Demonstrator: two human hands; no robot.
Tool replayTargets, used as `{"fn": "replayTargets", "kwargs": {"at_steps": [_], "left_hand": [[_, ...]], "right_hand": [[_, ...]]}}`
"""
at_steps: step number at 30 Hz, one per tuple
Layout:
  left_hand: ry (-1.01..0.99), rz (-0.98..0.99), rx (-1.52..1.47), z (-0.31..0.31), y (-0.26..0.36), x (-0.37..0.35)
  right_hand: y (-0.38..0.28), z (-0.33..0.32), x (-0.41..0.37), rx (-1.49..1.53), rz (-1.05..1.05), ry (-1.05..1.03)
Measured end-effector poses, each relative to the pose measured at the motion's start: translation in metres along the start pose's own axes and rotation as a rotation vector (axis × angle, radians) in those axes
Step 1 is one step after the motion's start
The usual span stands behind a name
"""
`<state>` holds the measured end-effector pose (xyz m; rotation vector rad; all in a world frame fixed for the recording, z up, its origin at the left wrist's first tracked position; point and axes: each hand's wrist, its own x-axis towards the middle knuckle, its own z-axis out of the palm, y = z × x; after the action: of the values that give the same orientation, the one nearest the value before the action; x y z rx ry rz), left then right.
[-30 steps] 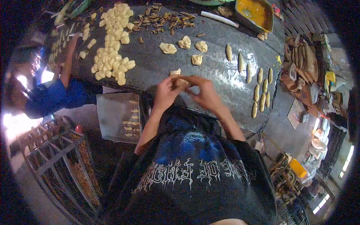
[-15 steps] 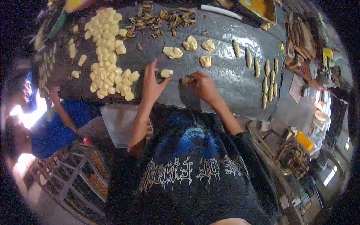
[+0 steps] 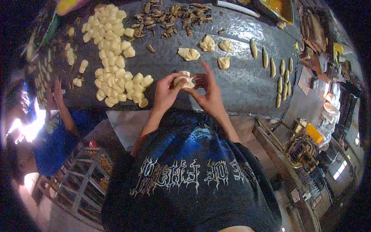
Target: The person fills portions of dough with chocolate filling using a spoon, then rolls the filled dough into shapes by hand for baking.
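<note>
While you hold the dough piece [image 3: 183, 80] just above the near part of the desk [image 3: 239, 89], your left hand [image 3: 165, 94] and right hand [image 3: 209, 97] close on it from either side. Your fingers [image 3: 206, 73] are pinched narrow around the pale lump. Just beyond it, four flattened dough rounds [image 3: 189, 54] lie on the dark surface. To the left sits a heap of dough lumps [image 3: 116, 65], and to the right a row of rolled pieces [image 3: 280, 79]. Brown strips [image 3: 170, 19] are scattered along the far side. At the far left, a co-worker's hand [image 3: 58, 91] rests at the desk's edge, above a blue sleeve [image 3: 58, 135].
</note>
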<state>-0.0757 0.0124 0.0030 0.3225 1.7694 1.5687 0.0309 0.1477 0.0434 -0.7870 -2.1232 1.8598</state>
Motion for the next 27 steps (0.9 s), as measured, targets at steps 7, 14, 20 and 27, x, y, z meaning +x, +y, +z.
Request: {"fn": "replayTargets", "kwargs": {"at_steps": [7,14,20,27], "left_hand": [[0.246,0.188,0.011,0.036,0.021,-0.013],[0.477,0.183,0.274,0.069,0.007,-0.023],[0.535,0.091,0.318,0.102,0.032,-0.059],[0.616,-0.099,0.285,0.111,-0.025,-0.081]], "right_hand": [[0.011,-0.022,-0.007,-0.246,-0.127,-0.119],[-0.009,-0.038,-0.014,-0.168,-0.372,-0.057],[-0.026,-0.084,-0.036,0.071,-0.129,-0.390],[-0.123,-0.149,-0.044,0.740,-0.112,-1.052]]}}
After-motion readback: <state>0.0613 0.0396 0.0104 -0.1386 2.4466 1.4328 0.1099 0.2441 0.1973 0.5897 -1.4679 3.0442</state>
